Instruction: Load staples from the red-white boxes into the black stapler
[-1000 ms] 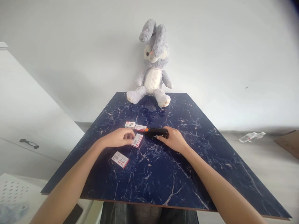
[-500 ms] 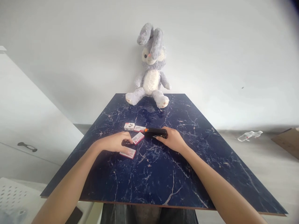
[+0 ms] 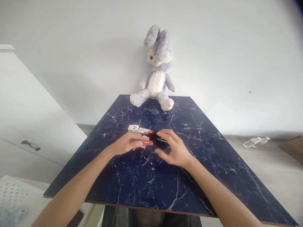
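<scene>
My left hand (image 3: 127, 143) is closed, pinching a small flat red-and-white box (image 3: 148, 142) between thumb and fingers. Just under and behind it, another red-and-white box (image 3: 145, 137) shows in part. To the right lies a black stapler-like tool (image 3: 162, 143) with an orange end, partly covered by my right hand (image 3: 176, 148). That hand's fingers and thumb are spread, curving over the tool; whether the fingertips touch it I cannot tell. Behind my left hand stand a white box with a dark picture (image 3: 133, 128) and a flat white-and-red box (image 3: 144, 130) side by side.
A grey plush rabbit (image 3: 157, 75) sits at the far edge of the blue marbled table (image 3: 151, 183), against the wall. On the left is a white cabinet (image 3: 26, 104) with a dark handle. A clear plastic bottle (image 3: 252, 142) and a cardboard box (image 3: 293, 148) lie right of the table.
My left hand has picked up the near red-and-white box and moved it right, toward the black tool. My right hand has loosened from the tool, its fingers now spread.
</scene>
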